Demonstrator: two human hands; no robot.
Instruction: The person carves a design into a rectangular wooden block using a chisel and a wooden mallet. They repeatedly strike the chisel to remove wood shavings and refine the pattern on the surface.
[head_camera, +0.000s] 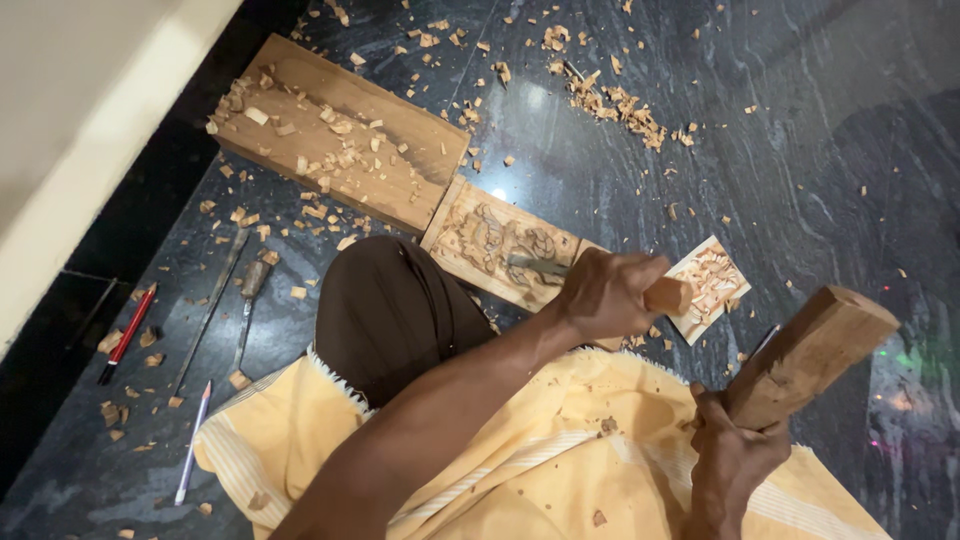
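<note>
Gripping: my left hand (605, 295) clamps the chisel (560, 272) on the panel (480, 245).
Right hand (735, 455): closed around the mallet (810, 350).
Risk: a skewed blow could gouge the carving.

Head view. The left hand (605, 292) grips a chisel (600, 280) laid against a carved wooden panel (480, 240); the right hand (735, 455) holds a wooden mallet (810, 350) raised at right. A plain board (390, 150) covered in wood chips (320, 140) lies farther left on the dark floor (800, 130).
</note>
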